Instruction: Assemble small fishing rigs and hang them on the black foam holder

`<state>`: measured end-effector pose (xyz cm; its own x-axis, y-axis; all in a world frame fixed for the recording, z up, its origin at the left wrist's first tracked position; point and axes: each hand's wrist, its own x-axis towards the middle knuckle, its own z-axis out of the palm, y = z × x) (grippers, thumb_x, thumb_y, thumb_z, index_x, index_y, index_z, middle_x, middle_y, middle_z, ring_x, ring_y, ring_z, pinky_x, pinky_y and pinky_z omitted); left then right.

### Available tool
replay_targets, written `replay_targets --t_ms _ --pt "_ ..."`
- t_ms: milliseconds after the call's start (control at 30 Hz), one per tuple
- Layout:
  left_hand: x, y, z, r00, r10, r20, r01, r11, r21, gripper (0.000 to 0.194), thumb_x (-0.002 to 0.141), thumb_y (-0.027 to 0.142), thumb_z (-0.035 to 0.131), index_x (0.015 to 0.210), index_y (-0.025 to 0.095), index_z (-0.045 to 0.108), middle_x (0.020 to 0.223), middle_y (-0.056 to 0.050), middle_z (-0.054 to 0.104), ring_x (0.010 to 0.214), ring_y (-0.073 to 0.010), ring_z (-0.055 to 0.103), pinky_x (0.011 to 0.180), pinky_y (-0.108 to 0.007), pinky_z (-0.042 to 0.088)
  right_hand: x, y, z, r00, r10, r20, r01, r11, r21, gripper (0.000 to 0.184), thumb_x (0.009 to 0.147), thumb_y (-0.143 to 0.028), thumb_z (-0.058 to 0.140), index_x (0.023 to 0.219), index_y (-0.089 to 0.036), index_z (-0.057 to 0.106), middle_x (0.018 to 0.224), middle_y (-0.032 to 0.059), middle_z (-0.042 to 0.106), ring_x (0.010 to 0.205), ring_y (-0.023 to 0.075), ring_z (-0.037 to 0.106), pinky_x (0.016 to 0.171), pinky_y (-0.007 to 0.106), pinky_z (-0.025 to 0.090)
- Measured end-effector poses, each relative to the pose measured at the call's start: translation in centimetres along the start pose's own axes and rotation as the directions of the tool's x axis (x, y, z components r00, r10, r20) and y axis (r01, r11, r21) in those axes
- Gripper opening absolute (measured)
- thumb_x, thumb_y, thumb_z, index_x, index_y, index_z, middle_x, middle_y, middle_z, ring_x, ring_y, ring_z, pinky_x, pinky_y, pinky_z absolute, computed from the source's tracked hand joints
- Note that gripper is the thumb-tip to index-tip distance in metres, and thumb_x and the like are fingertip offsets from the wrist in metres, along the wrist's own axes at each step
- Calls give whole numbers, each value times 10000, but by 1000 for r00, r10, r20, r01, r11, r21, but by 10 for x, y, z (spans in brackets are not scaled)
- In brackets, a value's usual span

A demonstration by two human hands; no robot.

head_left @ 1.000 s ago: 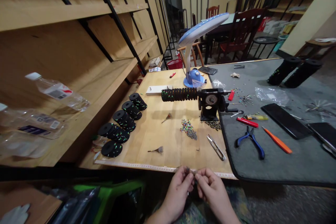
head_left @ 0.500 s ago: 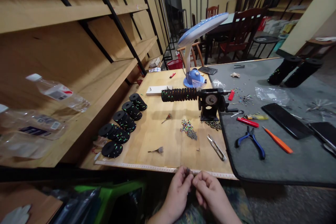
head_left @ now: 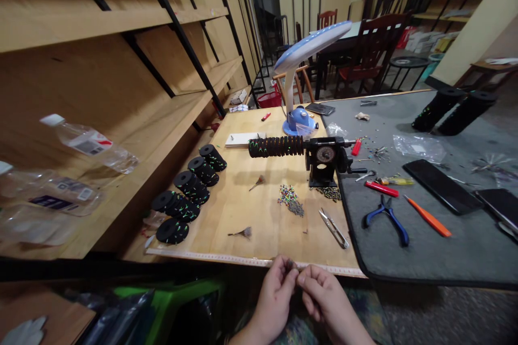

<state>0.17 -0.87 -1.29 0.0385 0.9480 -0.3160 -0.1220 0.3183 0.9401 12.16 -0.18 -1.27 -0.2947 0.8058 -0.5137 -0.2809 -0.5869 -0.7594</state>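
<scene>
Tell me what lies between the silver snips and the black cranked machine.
In the head view, small brass-coloured pieces lie between the silver snips and the base of the black cranked machine.

By the wooden surface's near edge, the left hand pinches a blurred wisp, the right hand pinched just beside it. Black spools line the left edge.
</scene>
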Motion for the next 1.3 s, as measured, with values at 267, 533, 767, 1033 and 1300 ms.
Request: replay_targets --t_ms 267,533,767,1033,1300 --pt "-3 3 -1 994 112 -5 -110 977 181 221 867 407 559 810 198 514 774 -12 532 773 -182 518 735 -283 420 1 1 -3 1000 -5 -10 4 1000 -8 413 675 -555 668 600 -202 469 316 -106 421 282 20 195 350 184 90" --pt "-7 2 -6 972 224 65 -230 876 424 153 927 301 443 829 197 498 776 -19 539 737 -176 525 699 -278 415 7 3 -10 998 -62 12 63 986 -154 526 649 -706 623 715 -202 489 327 -101 465 272 38 261 335 175 156" --pt "-7 5 -3 969 215 119 -244 900 361 147 918 276 464 817 187 522 764 -26 557 722 -171 537 690 -269 428 6 3 -9 993 -115 -13 113 984 -138 570 630 -750 622 727 -205 491 336 -111 457 283 36 253 335 165 174" --pt "-7 4 -3 981 135 138 -171 941 293 97 886 268 517 840 183 511 789 -16 526 753 -166 504 714 -273 426 7 1 -15 987 -148 -62 144 988 -63 554 646 -735 633 715 -210 471 335 -117 443 299 37 251 351 166 161" --pt "-9 14 2 987 78 144 -101 981 163 118 802 222 607 814 174 500 779 -11 509 768 -164 491 729 -275 419 4 3 -13 969 -233 -81 224 969 -108 530 704 -721 594 707 -208 461 370 -144 345 345 43 235 384 175 170"
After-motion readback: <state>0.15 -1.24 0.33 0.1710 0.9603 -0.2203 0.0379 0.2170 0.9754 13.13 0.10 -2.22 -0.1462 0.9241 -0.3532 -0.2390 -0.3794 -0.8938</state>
